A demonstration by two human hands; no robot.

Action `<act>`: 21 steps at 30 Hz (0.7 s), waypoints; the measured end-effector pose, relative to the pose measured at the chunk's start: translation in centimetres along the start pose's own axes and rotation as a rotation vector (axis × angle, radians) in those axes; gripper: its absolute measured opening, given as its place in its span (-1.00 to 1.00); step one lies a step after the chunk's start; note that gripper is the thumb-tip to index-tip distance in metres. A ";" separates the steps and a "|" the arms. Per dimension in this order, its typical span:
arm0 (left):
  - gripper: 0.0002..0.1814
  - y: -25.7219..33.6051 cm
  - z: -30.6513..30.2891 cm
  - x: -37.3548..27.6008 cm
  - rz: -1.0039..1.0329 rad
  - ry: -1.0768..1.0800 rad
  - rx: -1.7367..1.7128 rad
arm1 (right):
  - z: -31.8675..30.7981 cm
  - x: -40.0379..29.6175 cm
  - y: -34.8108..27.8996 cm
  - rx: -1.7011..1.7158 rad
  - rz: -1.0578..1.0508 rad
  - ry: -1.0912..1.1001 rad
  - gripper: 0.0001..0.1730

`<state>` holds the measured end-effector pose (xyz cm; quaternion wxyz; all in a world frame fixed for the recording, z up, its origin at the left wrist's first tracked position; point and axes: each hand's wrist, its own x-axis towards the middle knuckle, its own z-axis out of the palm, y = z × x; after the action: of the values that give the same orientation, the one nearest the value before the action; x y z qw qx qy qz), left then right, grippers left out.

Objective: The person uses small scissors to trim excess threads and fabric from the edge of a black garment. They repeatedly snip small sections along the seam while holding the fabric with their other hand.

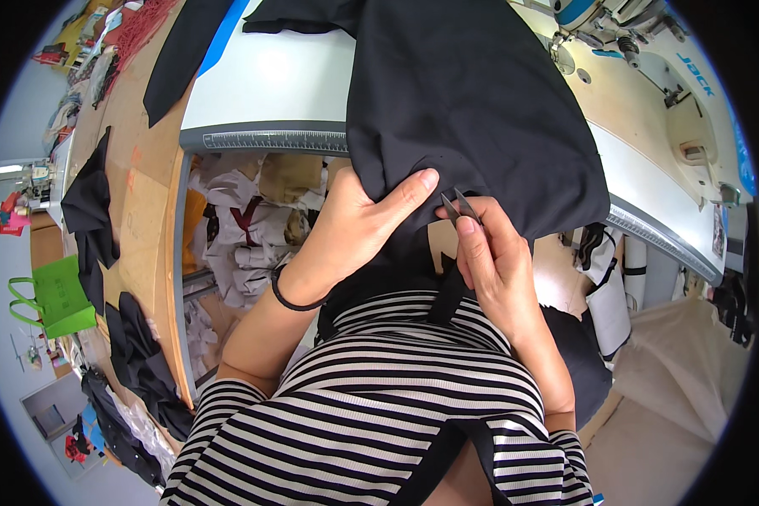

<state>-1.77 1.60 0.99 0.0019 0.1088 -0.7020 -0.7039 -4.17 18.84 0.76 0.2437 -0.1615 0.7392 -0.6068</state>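
Note:
Black fabric [468, 101] drapes over the front edge of a white sewing table [272, 82] and hangs towards my lap. My left hand [379, 205] grips a fold of it, the thumb on top and the fingers hidden beneath the cloth. Close by on the right, my right hand [490, 243] holds small metal thread snips [460, 205] between thumb and fingers. The two pointed blades stand slightly apart, their tips beside the cloth near my left thumb.
A Jack sewing machine [689, 107] stands at the upper right. Ruler markings [278, 139] line the table's front edge. Below it lies a heap of fabric scraps [246, 221]. Black cloth pieces [92, 215] rest on a wooden table [133, 215] at left, near a green bag [60, 297].

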 end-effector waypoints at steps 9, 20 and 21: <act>-0.76 -0.1 0.3 -0.1 -0.012 0.008 -0.039 | -0.1 -0.2 0.0 0.022 0.003 -0.002 -0.79; -0.75 -0.1 0.8 -0.1 0.005 -0.018 -0.142 | 1.5 0.1 2.9 0.317 -0.206 0.109 -0.77; -0.75 0.2 1.0 -0.2 0.024 -0.026 -0.138 | 1.7 0.1 3.1 0.424 -0.244 0.115 -0.77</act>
<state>-1.80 2.57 1.21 0.0087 0.0910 -0.6531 -0.7517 -3.12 18.00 -2.50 0.1545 -0.1598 0.5830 -0.7814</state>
